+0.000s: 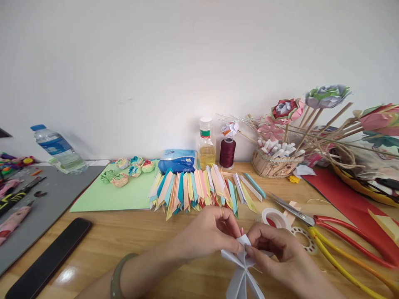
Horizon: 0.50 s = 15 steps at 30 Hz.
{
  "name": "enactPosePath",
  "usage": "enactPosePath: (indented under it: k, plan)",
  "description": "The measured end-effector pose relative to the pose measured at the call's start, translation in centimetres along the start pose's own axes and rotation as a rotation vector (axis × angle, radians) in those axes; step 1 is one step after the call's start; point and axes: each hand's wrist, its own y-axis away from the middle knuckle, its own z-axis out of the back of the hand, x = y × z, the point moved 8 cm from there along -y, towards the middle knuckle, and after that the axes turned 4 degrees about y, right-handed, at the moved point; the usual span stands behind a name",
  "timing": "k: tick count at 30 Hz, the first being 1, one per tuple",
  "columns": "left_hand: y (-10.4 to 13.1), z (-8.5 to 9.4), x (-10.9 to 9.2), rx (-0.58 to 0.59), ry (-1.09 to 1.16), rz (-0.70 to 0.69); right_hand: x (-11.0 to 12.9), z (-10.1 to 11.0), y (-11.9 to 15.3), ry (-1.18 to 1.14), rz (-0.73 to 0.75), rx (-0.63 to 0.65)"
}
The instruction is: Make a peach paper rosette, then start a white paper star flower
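Note:
Both hands meet low in the head view, right of centre, over the wooden table. A white folded paper piece [240, 279] with several pointed petals is held between them. My left hand [215, 232], with a ring and a green bangle, pinches its upper left part between thumb and fingers. My right hand [276, 253] pinches the upper right part, close to the left thumb. Just beyond the hands lies a dense row of folded coloured paper strips [190, 189]. Fingers hide part of the paper's top.
Scissors [307, 219] and tape rolls [274, 219] lie right of the hands. Behind stand an oil bottle [207, 145], a thread spool [227, 153] and a basket [274, 165] with paper flowers. A black phone [50, 257] and a tilted water bottle [59, 147] are at left.

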Motion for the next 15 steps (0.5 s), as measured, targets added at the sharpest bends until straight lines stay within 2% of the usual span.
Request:
enactPosePath:
  k: [4,10,13,15]
  plan:
    - [0.1,0.2,-0.5,-0.019,-0.102,-0.081,0.5,0.0,0.0,0.106,0.078,-0.043]
    - [0.6,0.0,-1.7,-0.113,-0.424,-0.273,2.0,0.9,0.8,0.285,0.243,-0.216]
    - [1.3,-0.4,-2.8,-0.212,-0.634,-0.466,3.0,1.2,1.2,0.394,0.366,-0.266]
    - [2.1,-0.9,-3.7,-0.284,-0.81,-0.662,3.5,1.4,1.4,0.48,0.442,-0.31]
